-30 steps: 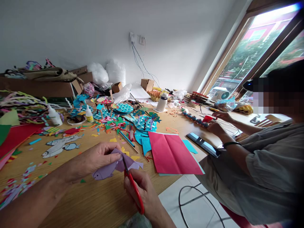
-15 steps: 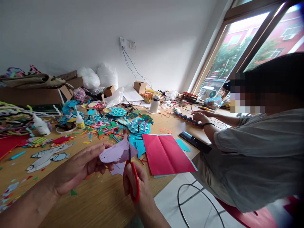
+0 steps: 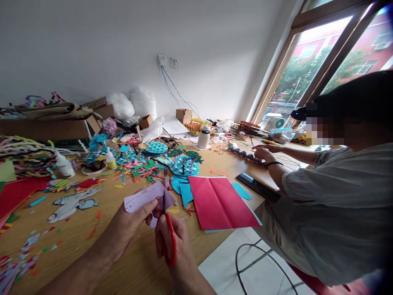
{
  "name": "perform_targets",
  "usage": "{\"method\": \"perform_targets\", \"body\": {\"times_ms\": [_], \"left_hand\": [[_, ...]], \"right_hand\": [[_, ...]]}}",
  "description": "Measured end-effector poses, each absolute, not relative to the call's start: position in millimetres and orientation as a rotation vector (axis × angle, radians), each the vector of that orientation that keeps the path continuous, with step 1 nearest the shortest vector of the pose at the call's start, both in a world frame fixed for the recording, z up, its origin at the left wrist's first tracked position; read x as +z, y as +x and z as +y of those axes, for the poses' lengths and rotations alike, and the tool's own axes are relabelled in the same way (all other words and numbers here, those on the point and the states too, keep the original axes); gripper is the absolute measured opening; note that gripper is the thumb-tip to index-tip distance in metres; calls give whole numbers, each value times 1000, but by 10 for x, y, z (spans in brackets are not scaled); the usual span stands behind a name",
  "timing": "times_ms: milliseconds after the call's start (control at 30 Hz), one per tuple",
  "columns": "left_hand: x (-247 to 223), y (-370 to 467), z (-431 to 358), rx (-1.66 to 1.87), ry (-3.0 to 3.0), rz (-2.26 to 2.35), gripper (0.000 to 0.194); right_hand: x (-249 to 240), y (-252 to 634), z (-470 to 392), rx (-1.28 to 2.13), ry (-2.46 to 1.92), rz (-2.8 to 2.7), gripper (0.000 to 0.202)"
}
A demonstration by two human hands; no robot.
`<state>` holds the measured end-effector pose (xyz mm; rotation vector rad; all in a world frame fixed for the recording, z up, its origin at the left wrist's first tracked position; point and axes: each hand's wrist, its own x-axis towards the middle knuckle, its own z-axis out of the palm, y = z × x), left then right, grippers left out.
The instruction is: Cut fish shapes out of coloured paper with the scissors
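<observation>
My left hand [image 3: 132, 219] is closed on a piece of lilac paper [image 3: 143, 197] with a fish drawn on it, thumb on top. In my right hand [image 3: 175, 241] are red-handled scissors [image 3: 172, 241], their dark blades at the right end of the paper. Another bit of lilac paper lies under my hands, partly hidden. To the left on the table lie cut-out grey fish [image 3: 69, 207] with black outlines. Just right of the scissors is a creased red sheet [image 3: 222, 203] on top of light blue paper.
Glue bottles [image 3: 64, 165], coloured scraps [image 3: 144, 168] and blue honeycomb-paper crafts [image 3: 182, 166] cover the table's middle. A white bottle [image 3: 204, 137] stands farther back. On the right a co-worker [image 3: 331, 184] handles a blue-and-red strip [image 3: 245, 155], near a black phone-like slab [image 3: 258, 187].
My left hand has shifted its hold, its thumb now over the paper's lower edge. The paper is turned and the scissors sit slightly lower left. The view has swung a little left.
</observation>
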<state>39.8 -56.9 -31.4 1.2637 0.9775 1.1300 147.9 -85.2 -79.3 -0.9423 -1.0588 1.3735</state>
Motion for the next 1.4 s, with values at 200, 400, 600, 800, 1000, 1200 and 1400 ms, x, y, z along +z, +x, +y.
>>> {"method": "perform_targets", "body": {"times_ms": [200, 400, 600, 800, 1000, 1200, 1400], "left_hand": [[-287, 405, -597, 1229, 1136, 1007, 17], [-297, 417, -601, 1250, 1060, 984, 17], [-321, 410, -599, 1237, 1059, 936, 16], [-340, 411, -628, 1225, 1008, 922, 16], [-376, 419, -624, 1237, 963, 918, 14], [-388, 399, -623, 1219, 1023, 894, 14], [-378, 392, -616, 1204, 1041, 896, 14]], "right_hand": [[-831, 1416, -889, 1426, -900, -1090, 50], [-822, 1423, -904, 1454, -868, -1109, 50], [-854, 1443, -896, 1457, -839, -1144, 50], [-865, 1452, -915, 1427, -812, -1173, 45], [-842, 1465, -927, 1418, -819, -1171, 46], [-866, 1470, -917, 1427, -806, -1151, 48], [-847, 1501, -941, 1452, -815, -1148, 48]]}}
